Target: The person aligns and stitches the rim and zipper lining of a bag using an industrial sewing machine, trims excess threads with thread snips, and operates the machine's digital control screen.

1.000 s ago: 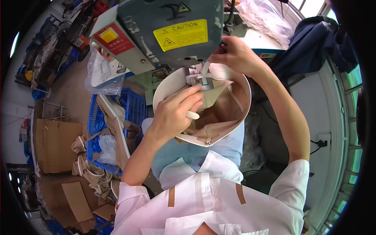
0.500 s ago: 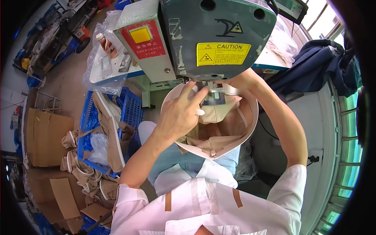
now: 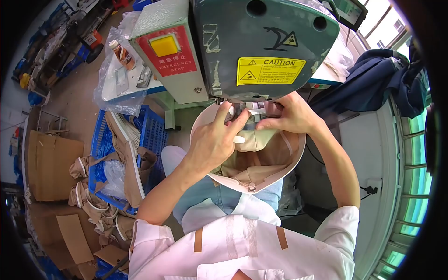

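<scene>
A beige bag (image 3: 278,179) with a pale rim hangs mouth-up around the work area of a grey-green sewing machine (image 3: 224,56), over my lap. Its inside and a cream lining piece show, and a small metal fitting (image 3: 252,187) sits on the near rim. My left hand (image 3: 215,140) lies over the bag's left side, two fingertips close under the machine head, gripping the work there. A small white piece (image 3: 239,139) shows beside its fingers. My right hand (image 3: 296,114) pinches the bag's far right part, thumb pointing left. The needle area is partly hidden.
An emergency-stop box (image 3: 168,53) stands beside the machine head. To the left, a blue crate (image 3: 151,128) holds beige pieces, with more pieces (image 3: 100,210) and cardboard (image 3: 56,163) near it. A bottle (image 3: 122,55) is on the table; dark cloth (image 3: 378,88) hangs at right.
My right hand has come out from behind the machine head toward me, its thumb now showing at the work. My left hand stays nearly in place; the view has shifted slightly.
</scene>
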Demonstrator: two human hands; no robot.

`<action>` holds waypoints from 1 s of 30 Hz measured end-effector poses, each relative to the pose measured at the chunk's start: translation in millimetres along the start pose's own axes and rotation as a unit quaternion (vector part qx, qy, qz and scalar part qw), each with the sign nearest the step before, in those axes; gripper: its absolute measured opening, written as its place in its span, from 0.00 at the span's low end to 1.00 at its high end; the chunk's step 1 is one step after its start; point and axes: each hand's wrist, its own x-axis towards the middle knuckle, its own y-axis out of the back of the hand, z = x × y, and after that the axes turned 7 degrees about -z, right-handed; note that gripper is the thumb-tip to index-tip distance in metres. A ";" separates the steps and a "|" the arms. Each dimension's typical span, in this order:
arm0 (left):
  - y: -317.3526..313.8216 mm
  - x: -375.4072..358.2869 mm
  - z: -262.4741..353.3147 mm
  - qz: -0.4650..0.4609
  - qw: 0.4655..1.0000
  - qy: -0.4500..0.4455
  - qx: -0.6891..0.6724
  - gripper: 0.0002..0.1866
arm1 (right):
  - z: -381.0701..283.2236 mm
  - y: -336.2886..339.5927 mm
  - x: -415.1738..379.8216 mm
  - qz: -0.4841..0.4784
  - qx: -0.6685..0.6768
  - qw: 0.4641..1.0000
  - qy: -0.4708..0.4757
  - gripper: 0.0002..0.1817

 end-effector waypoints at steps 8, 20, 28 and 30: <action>1.4 -0.3 3.1 0.002 1.000 0.010 0.002 0.29 | 5.1 -2.0 9.9 -0.003 -0.030 0.999 -0.029 0.15; 1.1 0.5 2.5 0.013 1.000 0.001 0.013 0.27 | 5.4 -4.1 11.4 0.017 -0.050 0.998 -0.021 0.12; 9.8 -5.4 0.7 -0.002 1.000 0.021 0.016 0.28 | 23.8 -15.7 15.7 0.008 0.043 0.998 -0.032 0.16; 13.0 -6.9 -2.5 -0.003 1.000 0.009 0.003 0.28 | 20.3 -15.5 19.5 0.020 0.049 0.998 -0.039 0.16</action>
